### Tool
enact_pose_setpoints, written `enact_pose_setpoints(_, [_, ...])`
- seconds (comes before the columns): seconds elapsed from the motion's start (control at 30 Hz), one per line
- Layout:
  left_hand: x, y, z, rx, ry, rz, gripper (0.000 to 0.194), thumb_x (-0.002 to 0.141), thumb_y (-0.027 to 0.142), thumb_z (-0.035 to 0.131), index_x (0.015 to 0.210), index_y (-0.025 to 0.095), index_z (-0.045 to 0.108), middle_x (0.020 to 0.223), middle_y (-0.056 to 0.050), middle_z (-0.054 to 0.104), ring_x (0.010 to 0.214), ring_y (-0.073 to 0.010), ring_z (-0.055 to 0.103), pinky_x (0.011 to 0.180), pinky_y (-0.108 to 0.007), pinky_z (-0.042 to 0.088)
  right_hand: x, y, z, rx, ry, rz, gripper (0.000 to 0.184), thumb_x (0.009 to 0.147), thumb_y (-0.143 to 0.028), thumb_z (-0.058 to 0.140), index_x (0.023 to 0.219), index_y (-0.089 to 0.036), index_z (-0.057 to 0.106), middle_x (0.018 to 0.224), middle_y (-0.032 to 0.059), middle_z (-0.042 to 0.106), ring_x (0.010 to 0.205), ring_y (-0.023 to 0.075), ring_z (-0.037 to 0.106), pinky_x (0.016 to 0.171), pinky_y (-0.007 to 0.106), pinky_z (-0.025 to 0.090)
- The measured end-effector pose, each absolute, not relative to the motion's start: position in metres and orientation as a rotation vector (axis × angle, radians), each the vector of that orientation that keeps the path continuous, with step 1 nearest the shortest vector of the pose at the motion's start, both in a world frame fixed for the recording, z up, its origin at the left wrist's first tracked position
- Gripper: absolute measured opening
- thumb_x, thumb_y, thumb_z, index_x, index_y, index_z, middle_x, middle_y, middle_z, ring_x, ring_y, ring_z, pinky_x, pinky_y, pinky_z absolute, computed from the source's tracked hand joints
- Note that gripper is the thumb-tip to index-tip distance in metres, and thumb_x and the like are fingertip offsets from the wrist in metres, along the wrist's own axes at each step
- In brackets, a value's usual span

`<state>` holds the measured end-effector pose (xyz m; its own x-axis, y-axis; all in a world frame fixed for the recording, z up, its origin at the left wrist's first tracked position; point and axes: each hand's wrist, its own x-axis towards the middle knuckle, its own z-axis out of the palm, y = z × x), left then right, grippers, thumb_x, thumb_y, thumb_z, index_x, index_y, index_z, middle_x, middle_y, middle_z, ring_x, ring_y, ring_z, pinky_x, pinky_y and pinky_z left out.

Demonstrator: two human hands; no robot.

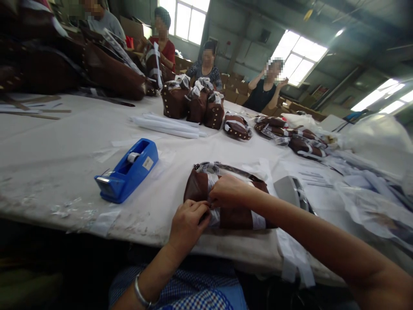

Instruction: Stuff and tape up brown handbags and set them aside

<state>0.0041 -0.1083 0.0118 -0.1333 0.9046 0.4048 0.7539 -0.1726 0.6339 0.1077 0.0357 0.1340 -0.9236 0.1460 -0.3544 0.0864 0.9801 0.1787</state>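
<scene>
A brown leather handbag [237, 217] lies on the table's near edge, with white wrapping strips [258, 220] around its body and a wrapped handle [238, 170] along the top. My left hand [190, 220] is at the bag's left front, thumb and fingers pinched together. From the right, my right hand [227, 190] reaches across the bag, its fingers closed beside the left fingertips at a white strip. Whatever is between the fingertips of either hand is too small or hidden to make out.
Left of the bag stands a blue tape dispenser [129, 170]; a grey dispenser [288, 191] sits to its right. White paper rolls [166, 125] and several wrapped brown bags [176, 101] lie farther back. Clear plastic [380, 137] heaps at right. Several people sit across the table.
</scene>
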Motion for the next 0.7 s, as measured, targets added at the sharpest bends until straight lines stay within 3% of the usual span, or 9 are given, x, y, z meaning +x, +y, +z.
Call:
enact_pose_setpoints(0.27, [0.004, -0.109, 0.015, 1.946, 1.86, 1.183, 0.012, 0.087, 0.019, 0.069, 0.096, 0.027, 0.066, 0.114, 0.005, 0.072, 0.096, -0.0197, 0.057, 0.084, -0.037, 0.046, 0.107, 0.083, 0.134, 0.595, 2.736, 0.285, 0.049, 0.07, -0.069, 0.076, 0.081, -0.021, 0.076, 0.075, 0.0101, 0.075, 0.075, 0.0258, 0.07, 0.062, 0.027, 0.041])
enact_pose_setpoints(0.33, [0.005, -0.11, 0.016, 1.935, 1.859, 1.183, 0.011, 0.087, 0.019, 0.069, 0.093, 0.027, 0.066, 0.115, 0.006, 0.072, 0.096, -0.0198, 0.058, 0.084, -0.037, 0.046, 0.116, 0.098, 0.136, 0.853, 2.763, 0.234, 0.044, 0.078, -0.065, 0.071, 0.085, -0.022, 0.075, 0.08, 0.0096, 0.076, 0.08, 0.0265, 0.07, 0.066, 0.029, 0.044])
enact_pose_setpoints(0.43, [0.007, -0.112, 0.013, 1.935, 1.882, 1.223, 0.008, 0.088, 0.021, 0.069, 0.091, 0.027, 0.066, 0.115, 0.006, 0.072, 0.096, -0.0201, 0.058, 0.084, -0.038, 0.046, 0.138, 0.094, 0.133, 1.143, 2.877, 0.26, 0.03, 0.098, -0.044, 0.053, 0.105, -0.021, 0.072, 0.101, 0.0106, 0.076, 0.094, 0.0258, 0.07, 0.076, 0.032, 0.05])
enact_pose_setpoints(0.5, [0.008, -0.112, 0.01, 1.941, 1.893, 1.285, 0.005, 0.089, 0.023, 0.068, 0.091, 0.027, 0.067, 0.114, 0.004, 0.073, 0.096, -0.0201, 0.06, 0.085, -0.038, 0.047, 0.156, 0.074, 0.122, 1.162, 3.082, 0.146, 0.029, 0.101, -0.036, 0.048, 0.119, -0.023, 0.066, 0.117, 0.009, 0.072, 0.107, 0.0232, 0.067, 0.088, 0.034, 0.051])
enact_pose_setpoints(0.6, [0.008, -0.113, 0.006, 1.969, 1.89, 1.389, 0.008, 0.091, 0.025, 0.066, 0.098, 0.026, 0.068, 0.116, 0.001, 0.072, 0.1, -0.0195, 0.062, 0.089, -0.037, 0.048, 0.182, 0.033, 0.091, 0.872, 3.362, -0.102, 0.036, 0.099, -0.035, 0.053, 0.134, -0.026, 0.058, 0.138, 0.0058, 0.062, 0.129, 0.0227, 0.055, 0.109, 0.039, 0.044])
enact_pose_setpoints(0.7, [0.011, -0.115, 0.006, 2.103, 1.912, 1.468, 0.027, 0.094, 0.024, 0.061, 0.121, 0.024, 0.064, 0.128, -0.003, 0.068, 0.113, -0.0202, 0.061, 0.098, -0.037, 0.048, 0.196, 0.004, 0.058, 0.693, 3.358, -0.057, 0.049, 0.099, -0.035, 0.054, 0.146, -0.024, 0.046, 0.153, 0.0067, 0.046, 0.144, 0.0273, 0.038, 0.119, 0.051, 0.033])
